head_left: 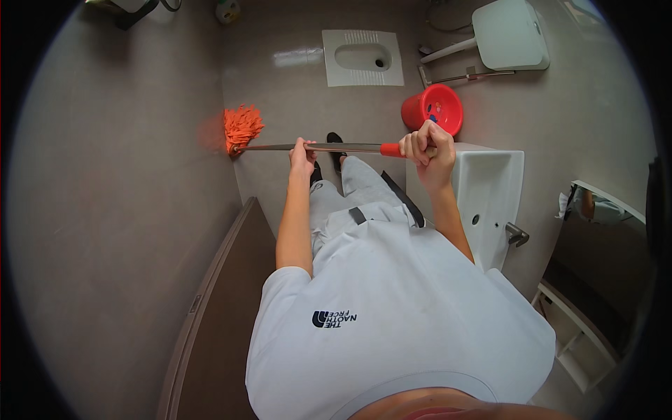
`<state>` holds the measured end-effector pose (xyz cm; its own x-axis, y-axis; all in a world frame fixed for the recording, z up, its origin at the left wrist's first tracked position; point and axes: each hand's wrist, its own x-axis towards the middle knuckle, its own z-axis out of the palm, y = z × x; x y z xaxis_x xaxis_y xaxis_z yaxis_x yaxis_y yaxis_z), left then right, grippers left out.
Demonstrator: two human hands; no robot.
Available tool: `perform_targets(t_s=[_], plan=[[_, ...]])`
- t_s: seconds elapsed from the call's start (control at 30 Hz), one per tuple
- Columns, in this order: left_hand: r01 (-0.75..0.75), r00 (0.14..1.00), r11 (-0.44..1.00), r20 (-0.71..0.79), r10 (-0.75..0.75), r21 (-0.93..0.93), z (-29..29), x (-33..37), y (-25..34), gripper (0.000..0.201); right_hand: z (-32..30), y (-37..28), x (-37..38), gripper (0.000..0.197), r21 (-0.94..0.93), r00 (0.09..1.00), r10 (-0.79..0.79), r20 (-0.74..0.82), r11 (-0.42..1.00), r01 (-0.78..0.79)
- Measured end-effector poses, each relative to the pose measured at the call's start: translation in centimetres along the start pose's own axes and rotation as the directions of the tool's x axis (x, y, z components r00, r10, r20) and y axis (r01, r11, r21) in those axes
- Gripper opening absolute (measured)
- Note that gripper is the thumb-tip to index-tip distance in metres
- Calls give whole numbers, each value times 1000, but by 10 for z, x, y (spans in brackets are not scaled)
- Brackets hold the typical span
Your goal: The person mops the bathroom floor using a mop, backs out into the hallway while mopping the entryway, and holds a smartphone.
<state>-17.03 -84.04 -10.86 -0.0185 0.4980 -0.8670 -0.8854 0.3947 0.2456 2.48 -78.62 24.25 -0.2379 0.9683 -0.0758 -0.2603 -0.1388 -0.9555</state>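
Note:
A mop point(350, 148) with a metal pole runs sideways in front of me, its orange stringy head point(242, 126) at the left where the floor meets the wall. My left hand point(302, 155) is closed round the middle of the pole. Toward the other end, my right hand point(430, 150) grips the pole by its red handle end point(390, 150), fingers wrapped over it. Just beyond my right hand a red bucket point(414, 110) leans or lies tilted on the floor, with small coloured marks inside.
A white squat toilet point(329, 59) is set in the grey floor ahead. At right are a white cistern point(511, 35) with its pipe, a white washbasin point(493, 182) with a tap point(516, 234), and a mirror point(595, 273). A brown door point(231, 322) stands close on my left.

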Motion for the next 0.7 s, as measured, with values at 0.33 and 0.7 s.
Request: perform_targets(t_s=[0.33, 0.7], plan=[[21, 995, 604, 73, 62, -797, 13, -15, -2, 7, 24, -21, -59, 36, -28, 988, -24, 151, 999, 28], [269, 928, 712, 373, -10, -648, 147, -12, -39, 11, -65, -59, -135, 30, -90, 938, -346, 31, 934, 347]])
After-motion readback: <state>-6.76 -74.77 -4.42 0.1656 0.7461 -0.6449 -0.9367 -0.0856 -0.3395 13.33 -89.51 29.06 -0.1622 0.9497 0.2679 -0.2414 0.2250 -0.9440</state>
